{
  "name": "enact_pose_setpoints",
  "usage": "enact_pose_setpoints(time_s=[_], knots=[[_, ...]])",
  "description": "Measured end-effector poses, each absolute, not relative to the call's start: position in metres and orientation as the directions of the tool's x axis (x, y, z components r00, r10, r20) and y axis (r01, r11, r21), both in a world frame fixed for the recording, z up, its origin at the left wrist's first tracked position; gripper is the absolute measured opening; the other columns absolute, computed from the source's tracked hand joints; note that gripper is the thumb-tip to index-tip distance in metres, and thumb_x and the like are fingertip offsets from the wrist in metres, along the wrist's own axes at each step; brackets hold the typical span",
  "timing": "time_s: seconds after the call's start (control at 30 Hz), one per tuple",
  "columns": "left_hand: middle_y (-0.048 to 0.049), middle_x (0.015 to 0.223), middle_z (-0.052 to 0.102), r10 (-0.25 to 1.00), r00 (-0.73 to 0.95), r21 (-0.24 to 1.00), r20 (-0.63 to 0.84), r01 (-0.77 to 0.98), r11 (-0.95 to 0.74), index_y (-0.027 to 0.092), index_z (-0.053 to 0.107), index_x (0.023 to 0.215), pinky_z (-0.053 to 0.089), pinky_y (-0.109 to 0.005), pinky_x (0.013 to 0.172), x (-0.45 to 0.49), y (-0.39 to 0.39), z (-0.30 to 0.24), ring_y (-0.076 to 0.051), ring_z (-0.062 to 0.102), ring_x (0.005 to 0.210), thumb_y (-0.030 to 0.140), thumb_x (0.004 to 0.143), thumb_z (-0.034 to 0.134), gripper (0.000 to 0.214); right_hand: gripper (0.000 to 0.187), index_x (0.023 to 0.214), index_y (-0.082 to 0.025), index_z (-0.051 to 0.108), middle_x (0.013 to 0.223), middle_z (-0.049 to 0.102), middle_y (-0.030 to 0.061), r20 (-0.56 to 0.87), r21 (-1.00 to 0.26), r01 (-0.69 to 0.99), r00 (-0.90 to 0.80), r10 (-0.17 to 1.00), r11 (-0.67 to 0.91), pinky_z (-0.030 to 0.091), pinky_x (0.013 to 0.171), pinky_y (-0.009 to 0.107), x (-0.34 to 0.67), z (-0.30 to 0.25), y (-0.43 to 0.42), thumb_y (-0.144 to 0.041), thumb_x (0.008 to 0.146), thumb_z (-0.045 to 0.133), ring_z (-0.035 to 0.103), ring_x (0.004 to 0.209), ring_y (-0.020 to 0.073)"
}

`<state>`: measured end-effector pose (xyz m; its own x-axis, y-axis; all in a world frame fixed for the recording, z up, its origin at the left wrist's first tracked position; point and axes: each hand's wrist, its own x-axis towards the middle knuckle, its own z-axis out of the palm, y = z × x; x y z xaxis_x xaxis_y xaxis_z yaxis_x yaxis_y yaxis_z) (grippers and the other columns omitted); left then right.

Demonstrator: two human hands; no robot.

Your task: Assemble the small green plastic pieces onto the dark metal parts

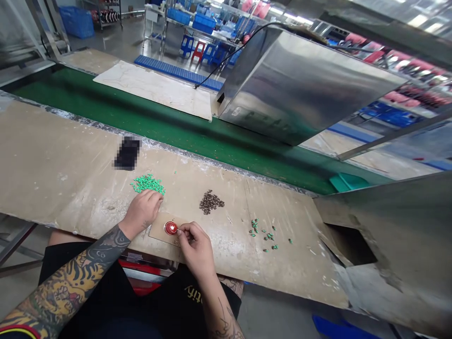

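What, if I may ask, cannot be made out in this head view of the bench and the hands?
All in the head view:
The dark patch on the bench: pixelated, unidentifiable.
The green pieces and the dark pieces: too small for their shape to show.
The left hand: its curled fingers hide whether it grips any green pieces.
The right hand at the red round part: its fingers hide whether it pinches anything.

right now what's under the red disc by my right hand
A small brown board lies under the red disc, on the workbench. The right hand touches its edge. The patch right beneath the disc is covered.
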<state>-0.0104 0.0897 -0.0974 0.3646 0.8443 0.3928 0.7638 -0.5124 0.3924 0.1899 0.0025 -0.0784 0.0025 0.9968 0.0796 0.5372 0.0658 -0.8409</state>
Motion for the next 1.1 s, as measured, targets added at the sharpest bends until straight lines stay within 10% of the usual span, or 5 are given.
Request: enact_pose_setpoints(time_s=[1.1], knots=[[-0.0062, 0.090, 0.070, 0.794, 0.386, 0.503, 0.470, 0.622, -0.600, 0.017, 0.063, 0.099, 0.050, -0.037, 0.082, -0.0133, 0.0913, -0.0973, -0.024, 0.064, 0.088, 0.013, 0.098, 0.052, 0.012, 0.011, 0.088, -0.021, 0.063, 0.085, 0.065, 0.0024, 0.144, -0.674, 0.724, -0.063, 0.988, 0.145, 0.048, 0.072, 0.031, 0.1895, -0.0868, 0.0008, -0.015, 0.092, 0.055, 0.063, 0.078, 0.0189]])
